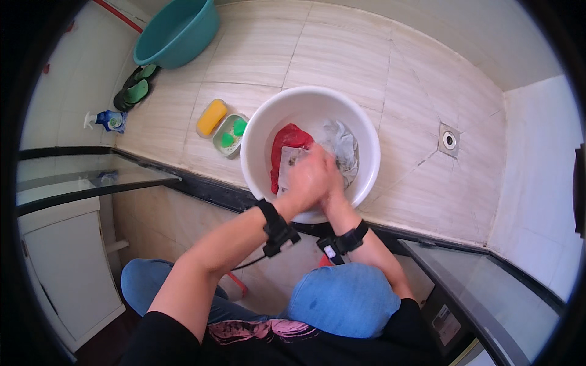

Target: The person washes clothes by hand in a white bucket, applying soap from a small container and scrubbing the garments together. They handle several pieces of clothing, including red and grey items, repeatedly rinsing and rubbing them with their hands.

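Note:
Both my hands are together inside a white plastic basin (310, 97) that stands on the tiled floor. My left hand (307, 177) is pressed against my right hand (333, 180), and their fingers are blurred. Whether they hold something between them is hidden. A wet red cloth (277, 158) lies left of the hands in the basin. Beside my left hand, partly over the red cloth, is a pale, see-through item (284, 170) with dark spots; its kind is unclear. To the right of my hands sits a bunched, wet light grey cloth (349, 145).
Left of the basin are a yellow soap bar (212, 117) and a soap dish (221, 150) with green soap pieces. Further off are a blue spray bottle (111, 121), slippers (136, 93) and a teal tub (176, 41). A floor drain (449, 140) lies right; a black door track (206, 190) runs below.

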`<state>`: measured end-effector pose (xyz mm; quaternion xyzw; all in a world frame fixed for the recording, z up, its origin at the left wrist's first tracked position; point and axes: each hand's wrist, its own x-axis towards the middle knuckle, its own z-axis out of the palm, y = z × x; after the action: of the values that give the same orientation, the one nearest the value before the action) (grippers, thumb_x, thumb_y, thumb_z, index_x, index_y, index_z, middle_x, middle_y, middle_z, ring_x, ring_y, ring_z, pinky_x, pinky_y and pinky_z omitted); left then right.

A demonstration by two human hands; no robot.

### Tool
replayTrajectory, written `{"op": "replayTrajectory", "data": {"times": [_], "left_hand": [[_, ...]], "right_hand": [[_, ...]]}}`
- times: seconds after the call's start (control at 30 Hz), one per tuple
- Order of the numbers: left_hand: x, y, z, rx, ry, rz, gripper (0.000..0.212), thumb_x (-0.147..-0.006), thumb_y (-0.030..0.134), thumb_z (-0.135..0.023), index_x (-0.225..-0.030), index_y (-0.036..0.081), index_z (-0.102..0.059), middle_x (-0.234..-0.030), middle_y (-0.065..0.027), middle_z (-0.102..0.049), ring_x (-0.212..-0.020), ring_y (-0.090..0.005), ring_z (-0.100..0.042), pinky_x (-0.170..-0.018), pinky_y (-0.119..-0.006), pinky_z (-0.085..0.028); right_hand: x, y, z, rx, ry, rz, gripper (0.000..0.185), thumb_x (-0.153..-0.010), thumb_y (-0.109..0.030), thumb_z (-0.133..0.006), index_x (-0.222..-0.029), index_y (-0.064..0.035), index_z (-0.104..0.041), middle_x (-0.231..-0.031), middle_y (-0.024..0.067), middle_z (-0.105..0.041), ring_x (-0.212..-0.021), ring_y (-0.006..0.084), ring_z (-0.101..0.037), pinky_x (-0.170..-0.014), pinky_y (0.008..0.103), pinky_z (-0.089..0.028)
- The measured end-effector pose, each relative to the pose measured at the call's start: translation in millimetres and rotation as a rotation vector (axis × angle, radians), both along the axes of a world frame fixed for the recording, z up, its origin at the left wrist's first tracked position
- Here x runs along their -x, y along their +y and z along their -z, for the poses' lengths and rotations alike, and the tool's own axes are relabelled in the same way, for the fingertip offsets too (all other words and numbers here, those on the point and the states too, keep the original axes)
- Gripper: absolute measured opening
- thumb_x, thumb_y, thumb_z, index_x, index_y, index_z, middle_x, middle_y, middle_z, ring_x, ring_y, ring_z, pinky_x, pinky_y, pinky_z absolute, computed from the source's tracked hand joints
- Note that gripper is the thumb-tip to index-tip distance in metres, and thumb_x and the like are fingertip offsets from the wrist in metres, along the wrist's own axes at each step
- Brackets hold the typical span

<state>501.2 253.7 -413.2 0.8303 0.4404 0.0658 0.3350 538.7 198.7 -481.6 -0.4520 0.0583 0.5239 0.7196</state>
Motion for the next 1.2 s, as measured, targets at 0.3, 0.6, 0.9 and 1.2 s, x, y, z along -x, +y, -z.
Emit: {"op": "replayTrajectory", "data": {"times": [0.3, 0.6, 0.9, 1.2], "left_hand": [[-3.3, 49.5, 4.3, -0.009, 0.062, -0.107, 0.03, -0.088, 0.026, -0.042, -0.087, 0.0, -0.057, -0.076, -0.0244, -0.061, -0.081, -0.0395, -0.06, -0.07, -0.048, -0.047], [7.3, 36.9, -2.0, -0.059, 0.146, 0.202, 0.031, -0.087, 0.03, -0.043, -0.085, 0.002, -0.056, -0.077, -0.0242, -0.062, -0.075, -0.0405, -0.061, -0.069, -0.05, -0.048], [3.1, -24.9, -14.4, 0.059, -0.125, 0.303, 0.028, -0.086, 0.031, -0.049, -0.095, 0.005, -0.051, -0.076, -0.0226, -0.061, -0.073, -0.0405, -0.06, -0.067, -0.049, -0.047], [7.9, -6.8, -8.2, 0.037, -0.086, 0.143, 0.03, -0.086, 0.031, -0.049, -0.103, 0.007, -0.049, -0.088, -0.0239, -0.061, -0.083, -0.0421, -0.059, -0.075, -0.049, -0.045]], "right_hand": [[22.8, 14.1, -7.8, 0.053, 0.129, 0.046, 0.033, -0.089, -0.03, -0.048, -0.107, -0.0032, -0.056, -0.11, 0.0081, -0.057, -0.102, 0.0166, -0.052, -0.086, 0.0325, -0.042], [20.3, 11.1, -16.5, 0.032, 0.248, 0.027, 0.037, -0.091, -0.035, -0.041, -0.111, -0.0076, -0.054, -0.109, 0.0074, -0.059, -0.103, 0.0227, -0.055, -0.089, 0.0384, -0.043], [-11.6, -1.8, 5.3, -0.788, 0.436, -0.095, 0.04, -0.091, -0.041, -0.04, -0.106, -0.0071, -0.053, -0.094, 0.0082, -0.059, -0.09, 0.0247, -0.057, -0.08, 0.0363, -0.047], [-7.0, -3.4, -28.2, 0.168, -0.268, -0.107, 0.033, -0.092, -0.032, -0.044, -0.111, -0.0065, -0.053, -0.104, 0.008, -0.059, -0.095, 0.021, -0.058, -0.081, 0.0335, -0.047]]}}
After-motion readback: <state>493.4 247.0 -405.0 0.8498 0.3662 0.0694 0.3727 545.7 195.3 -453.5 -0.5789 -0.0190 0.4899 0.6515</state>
